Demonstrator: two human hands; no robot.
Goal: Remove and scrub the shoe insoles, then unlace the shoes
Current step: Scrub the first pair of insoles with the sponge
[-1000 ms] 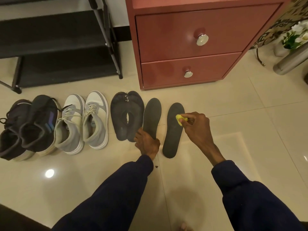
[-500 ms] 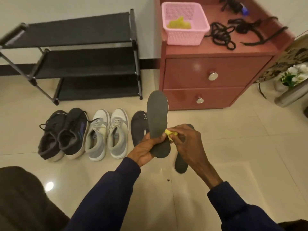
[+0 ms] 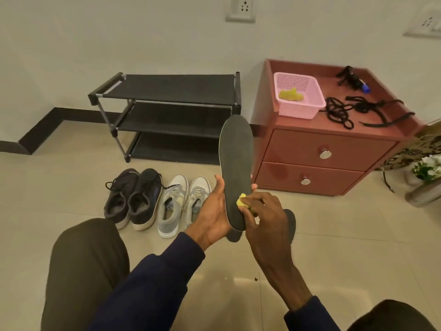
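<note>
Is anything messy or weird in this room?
Black laces lie in a tangled heap on the red cabinet, loose from any shoe. A few dark specks lie on the floor. Nothing looks broken.

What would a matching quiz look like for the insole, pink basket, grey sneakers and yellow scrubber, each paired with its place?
Things: 1 insole; 2 pink basket; 3 grey sneakers; 4 yellow scrubber.
Places: A on the floor; B held in the left hand; C on the red cabinet; D pinched by the right hand.
Pairs: 1-B, 2-C, 3-A, 4-D.
</note>
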